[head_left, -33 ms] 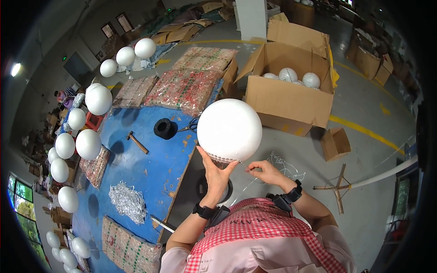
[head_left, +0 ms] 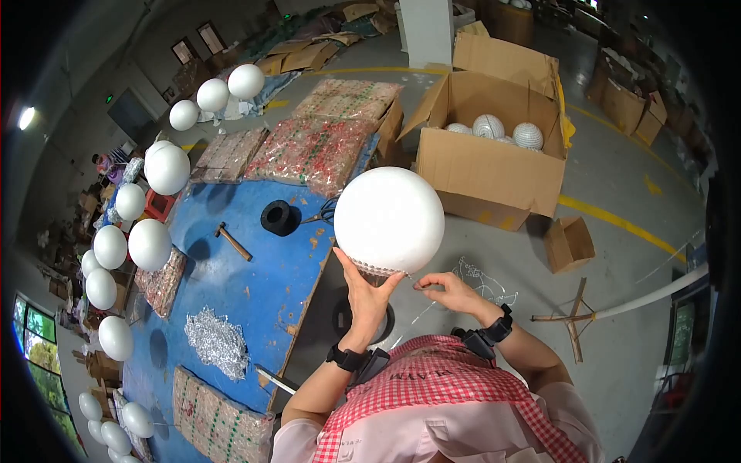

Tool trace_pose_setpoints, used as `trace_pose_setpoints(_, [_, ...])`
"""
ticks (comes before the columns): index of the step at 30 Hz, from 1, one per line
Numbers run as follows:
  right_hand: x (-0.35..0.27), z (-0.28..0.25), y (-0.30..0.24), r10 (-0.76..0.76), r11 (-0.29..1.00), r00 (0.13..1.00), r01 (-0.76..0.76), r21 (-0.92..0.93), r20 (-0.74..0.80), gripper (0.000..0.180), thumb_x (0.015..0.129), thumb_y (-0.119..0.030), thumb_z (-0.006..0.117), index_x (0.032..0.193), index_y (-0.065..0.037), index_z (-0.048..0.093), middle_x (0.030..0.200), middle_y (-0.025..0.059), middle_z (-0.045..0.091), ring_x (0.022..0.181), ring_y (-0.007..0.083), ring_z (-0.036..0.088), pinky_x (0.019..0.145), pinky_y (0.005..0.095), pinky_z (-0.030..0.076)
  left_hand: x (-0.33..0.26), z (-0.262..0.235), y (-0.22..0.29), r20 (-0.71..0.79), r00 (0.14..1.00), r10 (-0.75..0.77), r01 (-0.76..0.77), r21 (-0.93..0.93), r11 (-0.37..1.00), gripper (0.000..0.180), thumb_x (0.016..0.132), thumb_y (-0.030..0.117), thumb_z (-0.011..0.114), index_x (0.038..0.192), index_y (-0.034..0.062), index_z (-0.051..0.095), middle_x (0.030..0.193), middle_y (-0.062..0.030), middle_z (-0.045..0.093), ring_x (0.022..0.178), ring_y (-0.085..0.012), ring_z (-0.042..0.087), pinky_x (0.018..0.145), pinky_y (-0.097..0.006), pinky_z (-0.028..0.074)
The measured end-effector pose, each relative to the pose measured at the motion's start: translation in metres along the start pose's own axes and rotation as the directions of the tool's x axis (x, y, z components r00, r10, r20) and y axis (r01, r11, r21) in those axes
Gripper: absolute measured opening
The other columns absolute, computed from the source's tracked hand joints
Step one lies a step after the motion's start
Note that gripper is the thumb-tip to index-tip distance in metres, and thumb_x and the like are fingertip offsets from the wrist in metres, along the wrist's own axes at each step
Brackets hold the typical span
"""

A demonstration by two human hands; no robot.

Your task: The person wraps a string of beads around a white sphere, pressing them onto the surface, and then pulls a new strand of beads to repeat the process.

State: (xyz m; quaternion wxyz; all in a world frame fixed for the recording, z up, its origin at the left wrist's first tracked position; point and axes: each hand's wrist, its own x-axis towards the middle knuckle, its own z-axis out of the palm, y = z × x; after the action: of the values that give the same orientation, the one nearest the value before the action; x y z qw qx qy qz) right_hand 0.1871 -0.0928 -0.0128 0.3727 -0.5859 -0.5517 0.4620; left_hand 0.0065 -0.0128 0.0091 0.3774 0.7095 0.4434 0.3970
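A large smooth white ball (head_left: 390, 216) is held in front of me, over the table's right edge. My left hand (head_left: 364, 305) grips it from below, thumb and fingers spread along its underside. Round that lower part runs a narrow silver beaded strand (head_left: 374, 269). Just right of the ball, my right hand (head_left: 454, 295) is closed in a pinch at the strand's end; the fingers cover what lies between them. Thin silver strand (head_left: 482, 282) lies in a loose tangle beyond the right hand, with a length trailing down toward my apron.
On the blue table (head_left: 270, 309) lie a hammer (head_left: 234, 242), a black spool (head_left: 279, 219), scissors (head_left: 320, 214), a silver strand heap (head_left: 218, 342) and wrapped packs (head_left: 220, 417). White balls (head_left: 150, 245) hang along the left. An open carton (head_left: 490, 174) holds silvery balls; a wooden-footed stand (head_left: 573, 318) is right.
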Motion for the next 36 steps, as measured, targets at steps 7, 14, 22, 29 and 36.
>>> trace_pose_setpoints(7, [0.010,0.009,0.019,-0.054,0.997,0.997,0.057,0.056,-0.061,0.029,0.091,-0.016,0.052,0.112,0.001,0.061,0.103,0.0117,0.066,0.099,0.0186,0.060,0.087,0.0306,0.046,-0.001,0.000,0.002,0.026,0.999,-0.044,0.045,-0.017,0.999,0.125,0.070,0.034,0.080,0.144,0.0054,-0.016,0.143,-0.0318,0.017,0.130,-0.0403,0.032,0.102,-0.043,0.038])
trace_pose_setpoints(14, [0.017,0.017,0.014,0.071,0.974,0.997,-0.075,0.213,0.025,0.032,0.096,-0.020,0.048,0.114,0.002,0.061,0.111,0.0076,0.064,0.104,0.0128,0.055,0.091,0.0263,0.042,-0.001,-0.001,0.001,0.027,0.999,-0.045,0.045,-0.005,0.999,0.124,0.070,0.033,0.080,0.144,0.0057,-0.016,0.143,-0.0309,0.017,0.131,-0.0397,0.031,0.103,-0.043,0.036])
trace_pose_setpoints(22, [0.020,0.023,0.027,-0.052,0.781,0.996,-0.003,0.624,0.069,0.031,0.096,-0.022,0.049,0.114,0.000,0.062,0.114,0.0073,0.062,0.110,0.0146,0.053,0.100,0.0306,0.035,-0.002,-0.002,0.004,0.022,0.999,-0.044,0.045,-0.016,0.999,0.124,0.070,0.036,0.079,0.145,0.0065,-0.015,0.144,-0.0320,0.016,0.132,-0.0420,0.029,0.104,-0.045,0.033])
trace_pose_setpoints(29, [0.015,0.024,0.026,0.020,0.945,0.998,0.001,0.327,-0.062,0.025,0.094,-0.018,0.050,0.100,0.004,0.062,0.093,0.0076,0.067,0.087,0.0138,0.062,0.080,0.0265,0.047,-0.002,-0.001,0.003,0.026,0.998,-0.055,0.056,-0.030,0.998,0.125,0.069,0.033,0.081,0.144,0.0064,-0.016,0.143,-0.0325,0.015,0.131,-0.0427,0.029,0.104,-0.045,0.034])
trace_pose_setpoints(36, [0.012,0.023,0.025,-0.032,0.896,0.995,0.069,0.439,-0.091,0.025,0.094,-0.021,0.050,0.089,0.001,0.061,0.083,0.0071,0.065,0.075,0.0136,0.060,0.072,0.0260,0.048,-0.001,0.000,0.000,0.026,0.999,-0.048,0.048,0.004,0.999,0.126,0.069,0.034,0.081,0.144,0.0061,-0.016,0.143,-0.0325,0.016,0.131,-0.0423,0.029,0.103,-0.045,0.035])
